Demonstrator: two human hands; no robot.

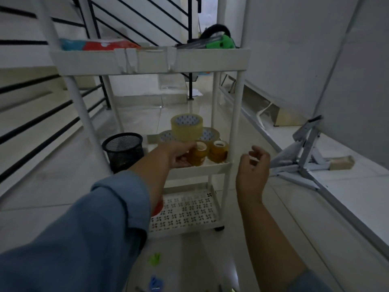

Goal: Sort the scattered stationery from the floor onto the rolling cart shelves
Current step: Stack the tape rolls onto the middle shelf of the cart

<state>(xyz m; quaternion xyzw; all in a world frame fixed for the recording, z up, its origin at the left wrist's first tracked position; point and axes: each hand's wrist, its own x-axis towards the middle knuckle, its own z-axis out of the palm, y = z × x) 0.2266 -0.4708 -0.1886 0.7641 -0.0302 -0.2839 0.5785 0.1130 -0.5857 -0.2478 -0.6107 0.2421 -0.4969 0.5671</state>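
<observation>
Head view: I see left hand (179, 156) gripping amber tape roll (200, 155) at middle shelf (202, 168) front edge; right hand (253, 170) relaxed, holding nothing, near shelf corner.

Dim, bluish light fills a narrow hallway. The floor (52, 186) is glossy pale tile that catches faint reflections. On the left a staircase (25, 98) rises behind slanted black railing bars (37, 121). A plain white wall (294, 39) runs along the right, with a white board (357, 91) leaning near it and a grey folding metal frame (305, 152) at the board's foot. A brighter gap (207, 15) shows at the far end.
</observation>
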